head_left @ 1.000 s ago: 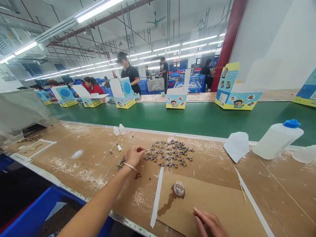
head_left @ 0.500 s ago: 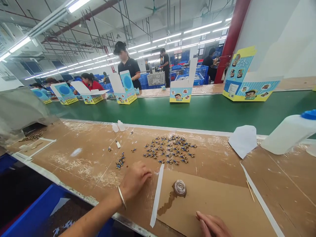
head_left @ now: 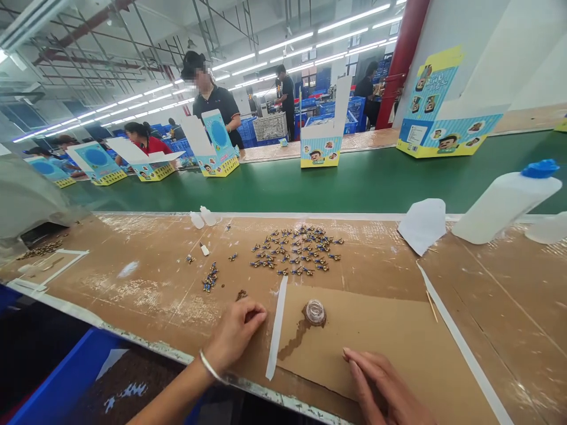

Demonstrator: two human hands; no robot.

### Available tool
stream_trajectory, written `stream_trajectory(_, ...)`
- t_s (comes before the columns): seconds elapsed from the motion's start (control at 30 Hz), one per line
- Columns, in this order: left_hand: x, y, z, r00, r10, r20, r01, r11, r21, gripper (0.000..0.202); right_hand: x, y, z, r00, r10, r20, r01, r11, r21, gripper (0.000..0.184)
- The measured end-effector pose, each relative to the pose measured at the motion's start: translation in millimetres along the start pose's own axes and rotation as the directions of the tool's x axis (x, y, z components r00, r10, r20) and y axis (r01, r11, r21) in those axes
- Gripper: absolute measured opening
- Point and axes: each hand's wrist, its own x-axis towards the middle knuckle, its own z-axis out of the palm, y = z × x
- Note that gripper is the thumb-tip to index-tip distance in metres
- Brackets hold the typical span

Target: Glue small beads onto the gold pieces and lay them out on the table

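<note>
My left hand (head_left: 237,333), with a bangle at the wrist, hovers over or rests on the brown tabletop left of a white tape strip (head_left: 277,330). Its fingers are curled in, and anything in them is hidden. Just beyond its knuckles lie small brown pieces (head_left: 241,294). My right hand (head_left: 383,381) is low over a cardboard sheet (head_left: 381,321), thumb and forefinger close together; what they pinch, if anything, is too small to make out. Between the hands, a small clear round dish (head_left: 315,313) sits on the cardboard in a dark wet stain.
Many small blue-and-gold parts (head_left: 305,248) lie beyond the cardboard, with a smaller pile (head_left: 210,277) at left. Small white bottles (head_left: 202,218), a large blue-capped bottle (head_left: 505,206) and toothpicks (head_left: 432,306) are around. Printed boxes (head_left: 321,150) stand on a green conveyor (head_left: 266,195); people work behind it.
The view has shifted and tilted. My left hand has turned slightly, and the small brown pieces beyond it now show. My right hand reaches a little further into view.
</note>
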Motion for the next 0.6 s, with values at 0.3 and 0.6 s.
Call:
stream_trajectory(0.3,-34.9,-4.3,7.6,0.983,-0.107,-0.152,0.072,0.973,-0.217,0.020,8.9,-15.6,-0.9,0.996,0.057,-0.065,-0.054,0.998,0.035,0.017)
stream_trajectory(0.6,-43.3,-15.4,22.5,0.922,0.120,-0.369,-0.171,0.979,-0.109,0.019,2.2,-14.4,0.4,0.996,0.089,-0.020,-0.088,0.996,0.022,0.020)
